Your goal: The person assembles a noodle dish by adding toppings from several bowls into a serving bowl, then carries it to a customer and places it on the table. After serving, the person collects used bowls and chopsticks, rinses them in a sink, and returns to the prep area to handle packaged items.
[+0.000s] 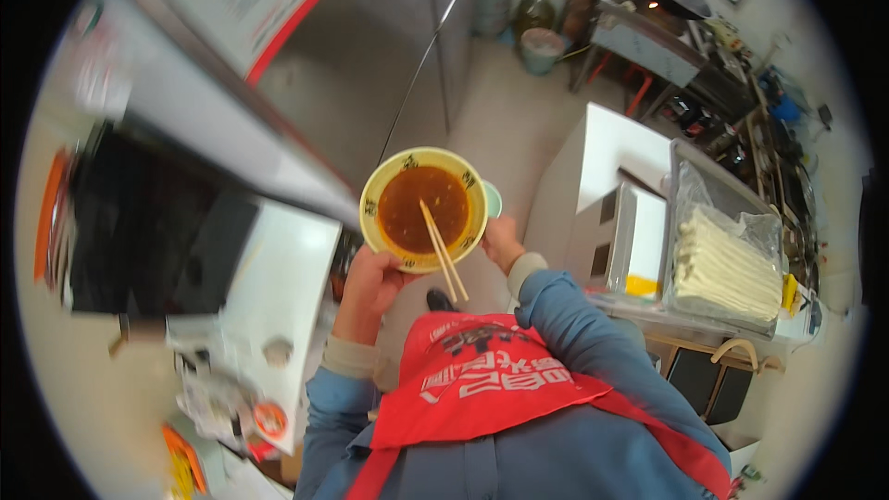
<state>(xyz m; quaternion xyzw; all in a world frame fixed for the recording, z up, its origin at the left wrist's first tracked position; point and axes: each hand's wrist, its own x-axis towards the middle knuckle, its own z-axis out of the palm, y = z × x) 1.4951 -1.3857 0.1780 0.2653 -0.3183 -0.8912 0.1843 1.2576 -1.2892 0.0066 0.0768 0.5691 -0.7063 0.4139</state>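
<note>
A yellow bowl (371,222) with dark characters around its rim is in front of me, filled with reddish-brown broth (405,211). A pair of wooden chopsticks (441,253) leans in it, their ends sticking out over the near rim. My left hand (370,285) grips the bowl's near left side. At the bowl's right, my right hand (503,243) is closed on a small pale green cup or bowl (494,199), mostly hidden behind the yellow rim. Whether the right fingers also touch the yellow bowl, I cannot tell.
On the right, a metal tray (674,222) holds pale strips in clear plastic, beside a white chest-like unit (593,153). A steel cabinet (370,46) rises ahead. A white counter (301,241) lies left. Far right stands a stove (648,46); a bucket (541,50) sits on the floor.
</note>
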